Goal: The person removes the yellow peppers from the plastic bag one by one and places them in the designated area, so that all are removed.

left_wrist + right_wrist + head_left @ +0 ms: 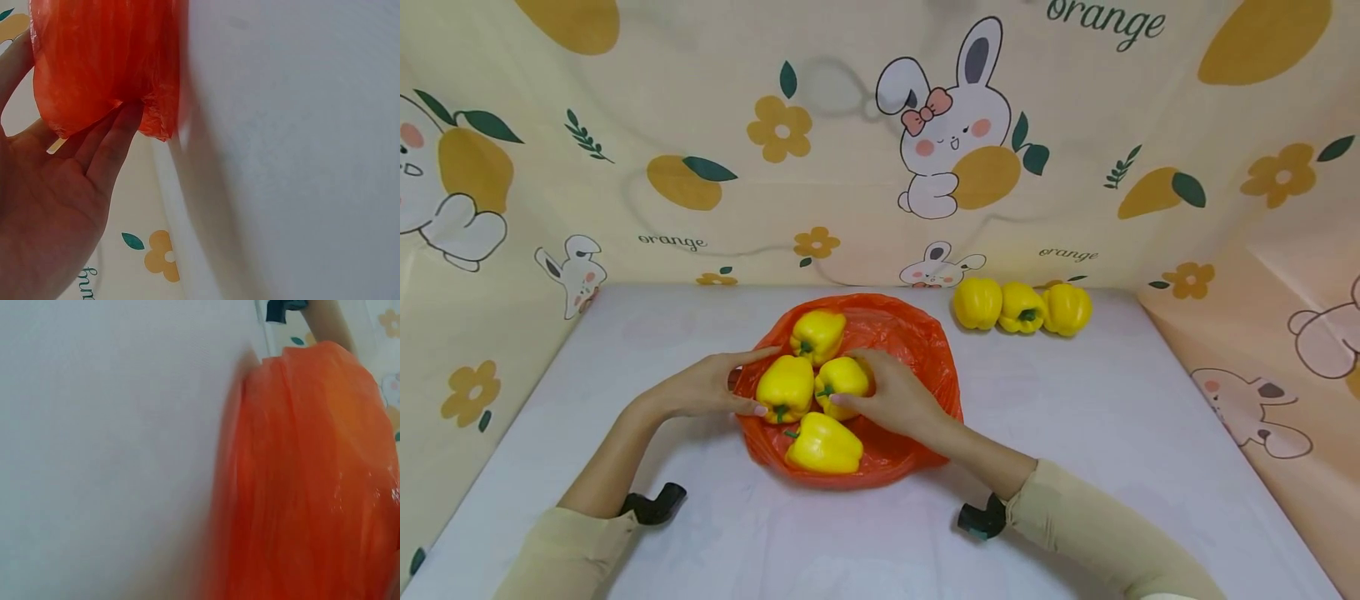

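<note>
A red plastic bag (917, 333) lies with its mouth wide and its rim spread out on the table. Inside it sit several yellow bell peppers, among them a rear one (818, 335), a left one (785, 385) and a front one (824, 443). My right hand (898, 396) reaches over the right rim and grips the middle yellow bell pepper (847, 379) between thumb and fingers. At the left rim, my left hand (718, 383) holds the bag, thumb tip beside the left pepper. The left wrist view shows its fingers (112, 147) against the outside of the red plastic.
Three more yellow bell peppers (1021, 308) stand in a row at the back right of the white table (1060, 400). Behind and beside the table hangs a printed cloth (842, 192) with rabbits and oranges. Dark wrist mounts (655, 504) show below both forearms.
</note>
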### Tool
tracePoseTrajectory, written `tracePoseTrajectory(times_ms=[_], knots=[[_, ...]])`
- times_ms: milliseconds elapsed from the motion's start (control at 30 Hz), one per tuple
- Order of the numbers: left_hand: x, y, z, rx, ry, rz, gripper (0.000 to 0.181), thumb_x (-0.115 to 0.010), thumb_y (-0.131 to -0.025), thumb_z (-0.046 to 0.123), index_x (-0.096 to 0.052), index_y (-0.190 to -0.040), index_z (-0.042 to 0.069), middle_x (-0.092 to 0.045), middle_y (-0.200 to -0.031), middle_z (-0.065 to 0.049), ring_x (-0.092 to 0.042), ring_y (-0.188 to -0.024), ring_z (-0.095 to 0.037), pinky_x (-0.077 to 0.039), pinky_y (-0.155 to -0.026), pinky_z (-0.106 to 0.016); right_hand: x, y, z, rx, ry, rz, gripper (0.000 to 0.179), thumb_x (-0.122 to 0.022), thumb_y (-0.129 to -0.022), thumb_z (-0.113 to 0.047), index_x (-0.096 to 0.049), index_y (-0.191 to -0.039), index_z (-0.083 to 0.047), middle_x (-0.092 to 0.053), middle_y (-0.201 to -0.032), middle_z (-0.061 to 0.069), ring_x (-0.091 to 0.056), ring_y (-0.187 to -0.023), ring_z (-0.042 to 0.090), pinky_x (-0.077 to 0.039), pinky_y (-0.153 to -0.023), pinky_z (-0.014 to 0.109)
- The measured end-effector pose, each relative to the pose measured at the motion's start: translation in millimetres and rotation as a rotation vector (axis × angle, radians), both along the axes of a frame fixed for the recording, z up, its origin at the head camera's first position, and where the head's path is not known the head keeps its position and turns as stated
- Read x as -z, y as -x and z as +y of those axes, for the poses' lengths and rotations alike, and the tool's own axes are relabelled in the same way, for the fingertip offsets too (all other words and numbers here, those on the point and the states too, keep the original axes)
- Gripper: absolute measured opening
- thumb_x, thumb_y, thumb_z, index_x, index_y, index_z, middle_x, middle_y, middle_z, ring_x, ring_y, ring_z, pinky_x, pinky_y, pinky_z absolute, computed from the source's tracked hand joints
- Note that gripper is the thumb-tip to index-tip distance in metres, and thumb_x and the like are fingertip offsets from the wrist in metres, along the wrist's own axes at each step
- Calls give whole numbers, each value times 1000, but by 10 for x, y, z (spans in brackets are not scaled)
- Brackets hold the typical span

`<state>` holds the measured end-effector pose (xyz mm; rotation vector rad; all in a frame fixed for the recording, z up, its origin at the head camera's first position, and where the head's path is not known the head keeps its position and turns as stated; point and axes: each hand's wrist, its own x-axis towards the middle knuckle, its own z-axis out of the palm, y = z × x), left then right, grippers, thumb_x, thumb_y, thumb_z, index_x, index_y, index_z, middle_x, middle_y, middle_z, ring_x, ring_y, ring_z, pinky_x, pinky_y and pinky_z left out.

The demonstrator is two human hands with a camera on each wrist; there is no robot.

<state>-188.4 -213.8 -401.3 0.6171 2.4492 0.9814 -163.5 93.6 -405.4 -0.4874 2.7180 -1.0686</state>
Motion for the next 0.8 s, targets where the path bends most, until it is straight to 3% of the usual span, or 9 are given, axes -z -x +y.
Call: tracePoseTrajectory(times_ms=[233, 467, 633, 800], knots=[[-15, -8, 14, -12, 8, -9, 89, -79, -82, 46, -37, -155, 20, -42, -152, -17, -40, -135, -38, -30, -110, -66, 37, 4, -21, -11, -28, 17, 75, -75, -84, -51, -46, -146, -21, -51, -142, 3, -50, -126, 21, -49, -102, 43], [-7, -1, 27, -18, 11, -18, 90, -79, -81, 46, -36, -155, 19, -41, -153, -17, -40, -135, -38, -30, -110, -66, 38, 13, 76, -18, 28, -38, 76, -78, -82, -49, -47, -147, -26, -51, -143, -3, -48, -128, 19, -48, -102, 42], [-10, 8, 33, -16, 6, -22, 88, -79, -82, 46, -36, -155, 21, -42, -152, -17, -41, -133, -37, -32, -109, -65, -28, 23, 188, -29, 82, -32, 74, -82, -80, -44, -50, -145, -30, -54, -139, -8, -51, -122, 15, -50, -100, 39], [-21, 4, 29, -17, 2, -27, 88, -79, -82, 46, -36, -155, 22, -42, -152, -17, -42, -132, -36, -32, -109, -65, -115, 68, 319, -81, 119, -21, 74, -83, -80, -41, -49, -145, -36, -50, -144, -10, -47, -126, 15, -49, -101, 43]])
